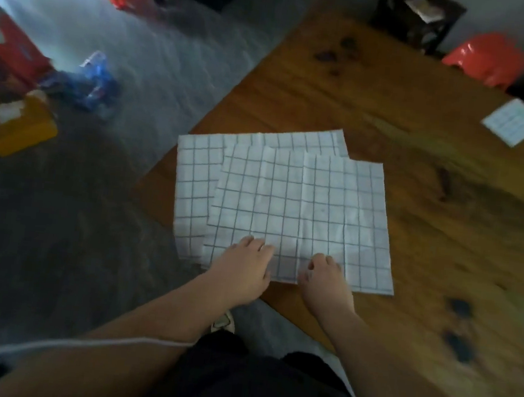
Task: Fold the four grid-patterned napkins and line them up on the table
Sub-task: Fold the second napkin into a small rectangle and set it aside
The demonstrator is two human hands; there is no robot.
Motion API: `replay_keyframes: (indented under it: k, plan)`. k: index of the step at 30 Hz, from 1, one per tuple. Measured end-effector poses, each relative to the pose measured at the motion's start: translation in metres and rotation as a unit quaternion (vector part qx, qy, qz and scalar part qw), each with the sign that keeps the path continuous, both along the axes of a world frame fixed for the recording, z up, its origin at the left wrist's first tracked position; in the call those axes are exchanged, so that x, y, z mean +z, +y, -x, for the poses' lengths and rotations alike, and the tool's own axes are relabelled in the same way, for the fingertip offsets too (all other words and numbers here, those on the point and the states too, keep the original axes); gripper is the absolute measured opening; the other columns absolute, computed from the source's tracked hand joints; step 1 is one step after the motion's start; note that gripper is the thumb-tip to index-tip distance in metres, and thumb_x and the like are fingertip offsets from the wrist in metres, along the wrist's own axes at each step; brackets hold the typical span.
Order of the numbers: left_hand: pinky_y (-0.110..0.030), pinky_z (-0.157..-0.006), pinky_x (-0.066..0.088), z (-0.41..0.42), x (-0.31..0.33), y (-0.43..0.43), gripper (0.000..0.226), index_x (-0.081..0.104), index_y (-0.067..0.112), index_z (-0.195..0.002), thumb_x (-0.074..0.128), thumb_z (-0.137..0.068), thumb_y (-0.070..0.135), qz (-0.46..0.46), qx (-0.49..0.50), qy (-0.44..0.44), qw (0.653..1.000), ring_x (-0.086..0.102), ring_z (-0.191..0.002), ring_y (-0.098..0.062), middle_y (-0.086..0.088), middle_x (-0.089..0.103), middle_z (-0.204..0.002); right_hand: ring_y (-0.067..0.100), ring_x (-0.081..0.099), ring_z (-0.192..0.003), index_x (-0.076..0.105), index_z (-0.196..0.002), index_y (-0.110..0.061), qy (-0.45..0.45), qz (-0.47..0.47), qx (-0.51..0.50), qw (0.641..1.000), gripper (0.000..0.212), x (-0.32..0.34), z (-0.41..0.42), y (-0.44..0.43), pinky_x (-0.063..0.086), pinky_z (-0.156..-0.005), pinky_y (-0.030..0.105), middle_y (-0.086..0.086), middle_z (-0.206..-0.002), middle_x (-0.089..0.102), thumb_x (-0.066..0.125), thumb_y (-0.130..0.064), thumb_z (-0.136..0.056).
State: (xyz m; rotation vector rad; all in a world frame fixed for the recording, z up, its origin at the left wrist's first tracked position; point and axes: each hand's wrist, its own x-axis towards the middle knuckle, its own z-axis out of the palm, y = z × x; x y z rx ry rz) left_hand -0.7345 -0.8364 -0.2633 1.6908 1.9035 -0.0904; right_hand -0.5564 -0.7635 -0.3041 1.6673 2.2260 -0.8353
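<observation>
Two unfolded white grid-patterned cloth napkins are overlapped at a corner of the brown wooden table, the upper napkin over the lower napkin. The upper one's near edge is touched by the left hand and right hand, fingers bent; whether it is pinched cannot be told. One folded napkin is seen far right.

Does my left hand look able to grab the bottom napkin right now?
Probably yes: the bottom napkin has its left strip sticking out uncovered from under the top napkin, right beside the left hand.
</observation>
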Motion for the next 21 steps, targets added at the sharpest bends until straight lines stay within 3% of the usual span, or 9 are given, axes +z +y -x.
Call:
replay_keyframes:
  k: [4,8,16,21]
  plan:
    - [-0.045,-0.117,0.032,-0.004,-0.025,0.010,0.052,0.035,0.016,-0.151,0.046,-0.101,0.027,0.037,-0.054,-0.010,0.998,0.023,-0.147,-0.027,-0.009,0.030,-0.159,0.024,0.049,-0.115,0.054,-0.119,-0.018,-0.021,0.018,-0.034,0.999,0.041,-0.020,0.007,-0.010,0.049,-0.093,0.042,0.000,-0.118,0.053,0.045,-0.053,-0.099]
    - [-0.048,-0.117,0.031,-0.014,-0.041,0.009,0.053,0.036,0.017,-0.150,0.047,-0.100,0.029,0.070,-0.077,-0.017,0.994,0.017,-0.149,-0.025,-0.006,0.026,-0.161,0.025,0.051,-0.115,0.053,-0.116,-0.021,-0.050,-0.039,-0.010,0.998,0.046,-0.033,-0.010,-0.013,0.047,-0.094,0.042,0.000,-0.118,0.056,0.044,-0.062,-0.097]
    - [-0.043,-0.116,0.030,-0.060,-0.044,0.015,0.050,0.038,0.016,-0.148,0.046,-0.100,0.028,0.052,-0.101,-0.015,0.993,0.019,-0.147,-0.023,-0.006,0.031,-0.157,0.026,0.047,-0.121,0.051,-0.126,-0.025,-0.067,-0.081,0.001,0.994,0.037,-0.027,-0.072,-0.005,0.040,-0.097,0.045,0.001,-0.125,0.054,0.048,-0.048,-0.097]
    - [-0.048,-0.122,0.019,-0.101,-0.050,0.029,0.062,0.021,0.021,-0.158,0.044,-0.100,0.026,0.045,-0.080,-0.017,0.996,0.000,-0.154,-0.025,-0.006,0.011,-0.167,0.027,0.041,-0.133,0.050,-0.128,-0.028,-0.060,-0.092,-0.043,0.993,0.035,-0.028,-0.156,0.006,0.037,-0.106,0.049,0.003,-0.137,0.049,0.050,-0.044,-0.097]
